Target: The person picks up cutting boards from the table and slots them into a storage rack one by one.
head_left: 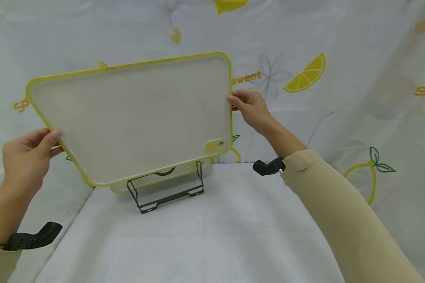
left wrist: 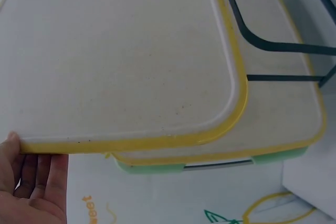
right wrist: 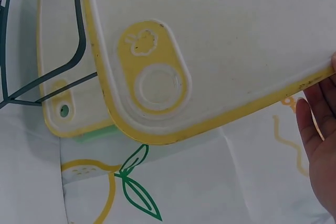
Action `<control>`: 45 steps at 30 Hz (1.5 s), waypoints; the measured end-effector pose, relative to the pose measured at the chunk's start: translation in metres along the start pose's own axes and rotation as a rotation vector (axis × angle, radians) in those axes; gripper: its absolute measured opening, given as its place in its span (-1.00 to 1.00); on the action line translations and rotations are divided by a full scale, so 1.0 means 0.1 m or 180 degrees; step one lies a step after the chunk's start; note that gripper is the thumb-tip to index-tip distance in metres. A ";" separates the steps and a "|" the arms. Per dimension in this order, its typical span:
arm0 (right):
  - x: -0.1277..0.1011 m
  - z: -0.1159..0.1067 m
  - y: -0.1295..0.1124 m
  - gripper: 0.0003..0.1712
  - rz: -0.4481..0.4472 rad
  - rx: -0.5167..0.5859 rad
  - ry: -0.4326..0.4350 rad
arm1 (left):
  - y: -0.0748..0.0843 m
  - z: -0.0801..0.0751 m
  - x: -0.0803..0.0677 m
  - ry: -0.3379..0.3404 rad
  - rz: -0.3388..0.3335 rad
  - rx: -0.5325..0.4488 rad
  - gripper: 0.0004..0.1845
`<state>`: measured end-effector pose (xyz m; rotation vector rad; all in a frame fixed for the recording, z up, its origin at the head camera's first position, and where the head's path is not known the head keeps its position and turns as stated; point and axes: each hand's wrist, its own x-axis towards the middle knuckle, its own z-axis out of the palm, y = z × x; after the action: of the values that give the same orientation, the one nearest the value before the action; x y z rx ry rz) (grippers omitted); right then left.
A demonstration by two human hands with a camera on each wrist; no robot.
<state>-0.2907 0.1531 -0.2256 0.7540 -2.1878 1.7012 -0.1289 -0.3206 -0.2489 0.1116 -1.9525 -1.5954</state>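
Observation:
Both hands hold a large white cutting board (head_left: pixel 138 118) with a yellow rim, upright and tilted, its right end higher. My left hand (head_left: pixel 28 157) pinches the left edge, thumb on the front face and fingers behind. On the right edge, my right hand (head_left: pixel 253 110) grips the same way. A yellow oval with a fruit mark and a round inset (right wrist: pixel 160 86) sits in the board's lower right corner. Behind it, a second yellow-rimmed board (left wrist: pixel 283 108) stands at the black wire rack (head_left: pixel 177 195), mostly hidden. The held board's lower edge overlaps the rack's top in the head view.
The rack stands on a white-covered table (head_left: pixel 212 243) near its back edge. A white cloth (head_left: pixel 340 118) printed with lemons and words hangs behind. Green edging (left wrist: pixel 152 169) shows along the rear board. Black wrist mounts (head_left: pixel 269 167) sit on both wrists.

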 end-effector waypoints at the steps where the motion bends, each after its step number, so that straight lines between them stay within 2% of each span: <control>1: 0.02 0.02 0.01 -0.70 -0.0006 -0.0024 -0.0017 | 0.00 -0.01 0.02 0.0008 0.0010 -0.0071 -0.63; 3: 0.06 0.05 0.01 -0.69 -0.0015 -0.0044 -0.0036 | 0.00 -0.03 0.05 0.0030 0.0054 -0.0223 -0.69; 6: 0.10 0.10 0.01 -0.69 -0.0033 -0.0027 -0.0055 | -0.01 -0.06 0.08 0.0070 0.0078 -0.0220 -0.69; 11: 0.13 0.20 0.03 -0.71 -0.0070 0.0007 -0.0032 | -0.05 -0.08 0.11 0.0129 -0.0015 -0.0160 -0.65; 15: 0.14 0.27 0.08 -0.71 -0.0060 -0.0052 -0.0032 | -0.11 -0.07 0.13 0.0137 -0.0077 -0.0160 -0.71; 18: 0.14 0.31 0.16 -0.70 0.0012 -0.0090 -0.0074 | -0.18 -0.07 0.13 0.0058 -0.0132 -0.0291 -0.83; 22: 0.11 0.37 0.28 -0.67 0.0177 -0.0151 -0.0150 | -0.29 -0.09 0.12 -0.0056 -0.0201 -0.0343 -0.90; 29: 0.02 0.45 0.47 -0.64 0.0313 -0.0239 -0.0295 | -0.46 -0.11 0.02 -0.0178 -0.0210 -0.0211 -0.75; 31: -0.02 0.46 0.52 -0.64 0.0343 -0.0250 -0.0310 | -0.52 -0.10 0.00 -0.0217 -0.0215 -0.0099 -0.81; 33: -0.05 0.48 0.58 -0.64 0.0384 -0.0239 -0.0317 | -0.57 -0.08 -0.03 -0.0225 -0.0233 0.0200 -0.91; 36: -0.10 0.52 0.67 -0.64 0.0486 -0.0232 -0.0364 | -0.66 -0.07 -0.07 -0.0268 -0.0251 0.0726 -0.58; 38: -0.14 0.54 0.74 -0.64 0.0557 -0.0214 -0.0389 | -0.72 -0.06 -0.11 -0.0305 -0.0229 0.0942 -0.44; 45: -0.25 0.65 0.91 -0.65 0.0607 -0.0147 -0.0436 | -0.90 -0.10 -0.23 -0.0329 -0.0124 0.0963 -0.50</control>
<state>-0.3138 0.1133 -0.3303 0.6883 -2.4536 1.7255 -0.1323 -0.3436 -0.3396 0.1929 -2.2749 -1.3421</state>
